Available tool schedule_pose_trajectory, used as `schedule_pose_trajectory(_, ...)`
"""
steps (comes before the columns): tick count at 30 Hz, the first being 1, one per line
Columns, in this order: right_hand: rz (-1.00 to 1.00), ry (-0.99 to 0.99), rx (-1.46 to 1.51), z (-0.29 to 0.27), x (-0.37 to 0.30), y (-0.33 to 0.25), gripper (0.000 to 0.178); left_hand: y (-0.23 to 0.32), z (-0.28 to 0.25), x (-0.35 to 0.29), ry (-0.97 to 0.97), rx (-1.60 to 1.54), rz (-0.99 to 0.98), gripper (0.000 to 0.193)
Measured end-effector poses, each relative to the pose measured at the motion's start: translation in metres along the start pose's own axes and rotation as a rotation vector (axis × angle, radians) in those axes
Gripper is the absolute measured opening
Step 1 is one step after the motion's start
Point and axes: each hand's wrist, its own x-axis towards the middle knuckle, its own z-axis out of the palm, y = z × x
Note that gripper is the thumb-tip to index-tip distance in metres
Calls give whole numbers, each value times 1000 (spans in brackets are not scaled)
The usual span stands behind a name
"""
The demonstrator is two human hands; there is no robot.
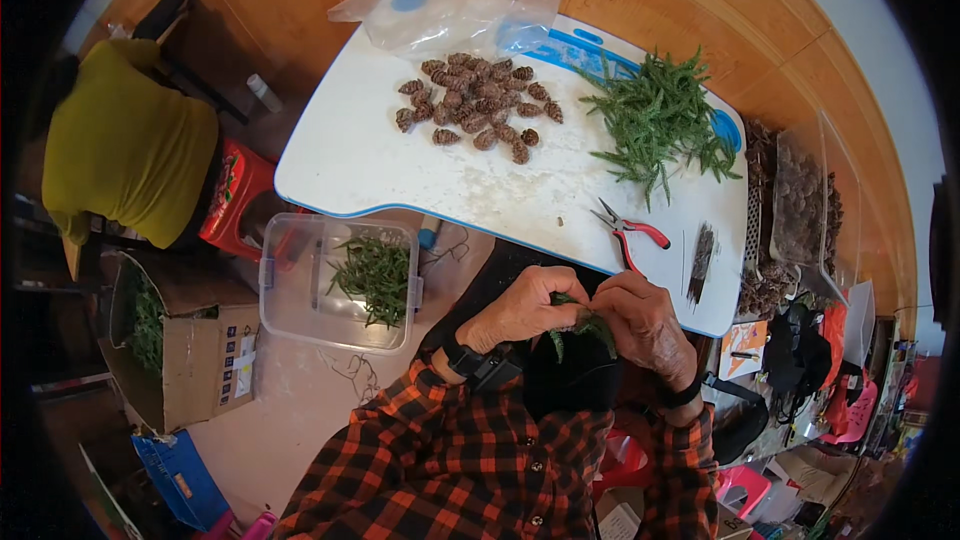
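Both my hands meet in front of my body, just off the near edge of the white table [400,170]. My left hand [530,306] pinches a green artificial fir sprig [560,342]. Against the same sprig, the fingers of my right hand [645,318] are closed; its leafy tips hang below them. Whether something thin sits between the fingertips is hidden. On the table lie red-handled pliers [630,227] with jaws apart, beside a bundle of thin dark wires [702,262]. A heap of brown pine cones [480,100] and a pile of green sprigs [660,115] lie farther back.
A clear plastic bin [285,310] holding sprigs stands at the left, near a cardboard box [210,370] of greenery. Beyond it, a person in a mustard top [130,140] sits near a red stool [240,195]. Clear containers [800,200] of cones stand right; a plastic bag [450,15] lies behind.
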Motion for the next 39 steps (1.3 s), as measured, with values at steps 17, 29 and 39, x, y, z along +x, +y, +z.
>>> schedule_pose_trajectory(17,536,83,356,13,-9,8,10,-1,11,2,162,134,90,7)
schedule_pose_trajectory(29,501,39,652,4,-8,7,14,-3,0,1,18,-350,-143,3)
schedule_pose_trajectory(39,209,11,297,-2,-7,1,30,10,0,-2,-50,-378,-183,6)
